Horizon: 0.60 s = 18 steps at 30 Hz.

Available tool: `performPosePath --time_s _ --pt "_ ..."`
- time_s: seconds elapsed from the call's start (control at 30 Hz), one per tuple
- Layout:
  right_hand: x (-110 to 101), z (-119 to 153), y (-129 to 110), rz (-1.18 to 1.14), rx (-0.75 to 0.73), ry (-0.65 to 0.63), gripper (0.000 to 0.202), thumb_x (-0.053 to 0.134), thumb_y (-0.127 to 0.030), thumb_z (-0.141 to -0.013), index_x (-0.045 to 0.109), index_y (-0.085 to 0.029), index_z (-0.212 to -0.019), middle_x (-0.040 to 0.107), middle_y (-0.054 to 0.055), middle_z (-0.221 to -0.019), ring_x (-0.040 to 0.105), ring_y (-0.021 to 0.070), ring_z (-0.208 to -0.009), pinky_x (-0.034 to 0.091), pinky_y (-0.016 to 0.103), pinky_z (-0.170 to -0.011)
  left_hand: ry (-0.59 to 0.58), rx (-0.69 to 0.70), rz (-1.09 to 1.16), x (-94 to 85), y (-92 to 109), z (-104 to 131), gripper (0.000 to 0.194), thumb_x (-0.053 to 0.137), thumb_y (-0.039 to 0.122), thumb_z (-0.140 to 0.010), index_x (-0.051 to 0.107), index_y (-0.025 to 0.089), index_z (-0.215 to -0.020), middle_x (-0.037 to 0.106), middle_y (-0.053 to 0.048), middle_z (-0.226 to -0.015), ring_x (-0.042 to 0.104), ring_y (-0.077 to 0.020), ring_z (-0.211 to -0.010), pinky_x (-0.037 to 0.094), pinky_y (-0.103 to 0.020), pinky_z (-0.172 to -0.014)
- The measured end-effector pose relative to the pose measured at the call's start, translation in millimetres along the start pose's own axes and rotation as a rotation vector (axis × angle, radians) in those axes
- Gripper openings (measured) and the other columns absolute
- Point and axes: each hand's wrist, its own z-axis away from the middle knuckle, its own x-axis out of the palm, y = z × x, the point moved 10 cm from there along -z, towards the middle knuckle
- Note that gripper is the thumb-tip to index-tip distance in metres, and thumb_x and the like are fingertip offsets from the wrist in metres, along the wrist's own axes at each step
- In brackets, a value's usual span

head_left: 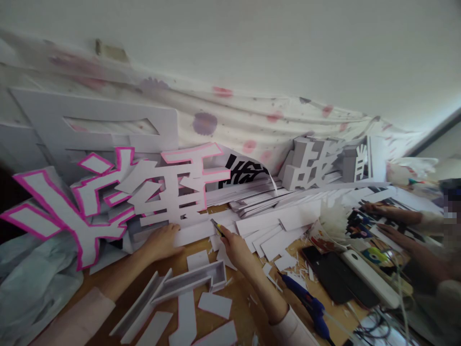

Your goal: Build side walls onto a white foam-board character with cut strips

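My left hand (163,242) lies with its fingers spread on a long white foam board strip (192,234), pressing it to the table. In my right hand (235,249) is a yellow and black utility knife (218,228), its tip pointing away at the right end of that strip. Right behind the hands stand white cut-out characters with pink edges (88,230). A partly built white letter shape with raised walls (187,283) lies in front, between my forearms. Flat white offcuts (215,305) are scattered around it.
At right, a blue glue gun (306,300) lies near a dark phone (326,274) and a white power bank-like case (369,278). Stacked white strips (259,199) and finished grey-white characters (309,163) stand behind. A co-worker's hands (392,214) work at far right.
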Motion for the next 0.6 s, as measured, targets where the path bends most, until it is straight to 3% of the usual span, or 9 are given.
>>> performPosePath --time_s 0.13,0.27,0.6 --pt "2.5 2.7 -4.1 0.049 0.009 -0.023 0.050 0.041 -0.021 -0.101 0.043 -0.017 -0.151 0.072 0.018 -0.114 0.068 0.0283 -0.107 0.046 0.032 -0.087 -0.007 0.066 -0.020 -1.3 21.0 -12.0 0.057 0.065 0.049 -0.079 0.060 0.015 -0.124 0.063 -0.020 -0.124 0.062 -0.0368 -0.113 0.048 -0.043 -0.096" --pt "3.9 5.6 -7.6 0.082 0.005 -0.048 0.050 0.040 -0.021 -0.102 0.041 -0.019 -0.152 0.073 0.017 -0.112 0.069 0.0278 -0.104 0.046 0.030 -0.082 -0.044 0.145 -0.066 1.0 38.9 -21.8 0.062 0.061 0.047 -0.084 0.052 0.026 -0.141 0.064 -0.014 -0.119 0.064 -0.0328 -0.104 0.049 -0.038 -0.088" --pt "7.7 10.6 -7.4 0.143 -0.019 -0.093 0.053 0.041 -0.020 -0.101 0.037 -0.019 -0.154 0.073 0.017 -0.112 0.069 0.0275 -0.105 0.044 0.029 -0.082 -0.086 0.145 -0.163 11.4 38.9 -23.9 0.061 0.053 0.049 -0.090 0.046 0.028 -0.148 0.063 -0.015 -0.118 0.064 -0.0318 -0.101 0.049 -0.038 -0.086"
